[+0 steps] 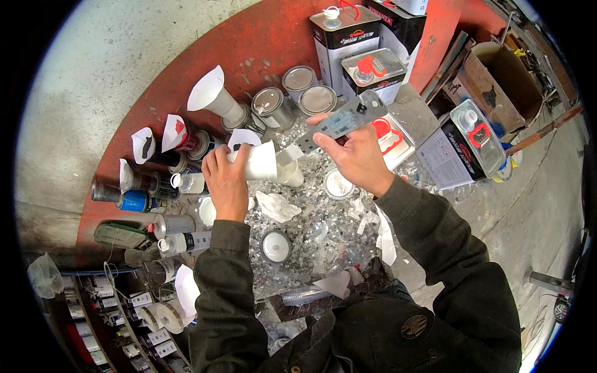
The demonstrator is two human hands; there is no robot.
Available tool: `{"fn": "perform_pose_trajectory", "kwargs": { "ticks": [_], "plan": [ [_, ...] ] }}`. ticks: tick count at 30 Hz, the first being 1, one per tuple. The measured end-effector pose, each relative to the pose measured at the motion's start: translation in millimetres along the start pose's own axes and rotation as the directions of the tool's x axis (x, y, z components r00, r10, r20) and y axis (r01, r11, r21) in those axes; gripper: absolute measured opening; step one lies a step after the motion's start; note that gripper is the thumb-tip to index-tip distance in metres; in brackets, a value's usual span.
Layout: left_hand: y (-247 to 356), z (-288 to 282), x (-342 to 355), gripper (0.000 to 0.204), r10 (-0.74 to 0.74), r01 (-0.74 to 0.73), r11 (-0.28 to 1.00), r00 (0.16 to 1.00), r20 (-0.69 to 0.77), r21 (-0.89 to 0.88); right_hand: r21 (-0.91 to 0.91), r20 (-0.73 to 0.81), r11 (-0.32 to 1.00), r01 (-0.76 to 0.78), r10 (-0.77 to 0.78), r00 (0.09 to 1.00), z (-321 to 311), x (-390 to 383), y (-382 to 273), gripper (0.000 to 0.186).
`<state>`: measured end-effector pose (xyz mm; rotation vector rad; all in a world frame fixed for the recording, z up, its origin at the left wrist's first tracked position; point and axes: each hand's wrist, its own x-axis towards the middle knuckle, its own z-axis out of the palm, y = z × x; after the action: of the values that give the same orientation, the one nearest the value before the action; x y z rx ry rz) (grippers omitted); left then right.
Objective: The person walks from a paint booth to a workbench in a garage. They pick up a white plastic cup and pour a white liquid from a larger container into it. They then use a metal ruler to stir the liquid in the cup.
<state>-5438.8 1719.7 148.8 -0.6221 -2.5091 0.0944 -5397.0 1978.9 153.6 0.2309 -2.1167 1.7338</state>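
Note:
My left hand [227, 180] is closed round a white cup [261, 163], tipped on its side with its mouth toward the right. In my right hand [360, 155], a flat grey perforated strip [345, 121], like a paint-mixing stick, is gripped between thumb and fingers. Its lower end slants down to the cup's mouth, where a pale part shows. Just below that end, a second whitish cup [291, 175] stands on the table; its contents cannot be made out. An open can with white content [338, 184] sits near my right hand, and crumpled white paper [278, 206] lies below the cups.
The paint-spattered table [317, 248] carries a round lidded can [275, 247] near me. Metal paint cans [272, 108] and paper funnels [210, 92] line the far left. Large rectangular solvent tins [345, 46] stand at the back, another tin [461, 146] at right. Shelves [124, 317] hold containers lower left.

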Motion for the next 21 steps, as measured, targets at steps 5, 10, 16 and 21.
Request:
{"fn": "perform_pose_trajectory", "kwargs": {
  "ticks": [5, 10, 16, 21],
  "plan": [
    [-5, 2, -2, 0.051, -0.071, 0.075, 0.996, 0.995, 0.075, -0.047, -0.010, -0.007, 1.000, 0.030, -0.030, 1.000, 0, -1, 2, 0.024],
    [-9, 1, -3, 0.054, -0.139, 0.152, 0.988, 0.960, 0.243, -0.034, -0.037, 0.044, 0.998, -0.052, 0.053, 0.998, -3, -3, -3, 0.021],
    [-14, 1, -4, 0.059, -0.191, 0.228, 0.972, 0.911, 0.365, -0.059, -0.030, 0.048, 0.998, -0.056, 0.057, 0.997, -3, -3, -2, 0.020],
    [-23, 8, -5, 0.064, -0.212, 0.297, 0.946, 0.869, 0.446, -0.129, -0.032, 0.066, 0.996, -0.087, 0.089, 0.994, -4, -2, -8, 0.021]
  ]
}}
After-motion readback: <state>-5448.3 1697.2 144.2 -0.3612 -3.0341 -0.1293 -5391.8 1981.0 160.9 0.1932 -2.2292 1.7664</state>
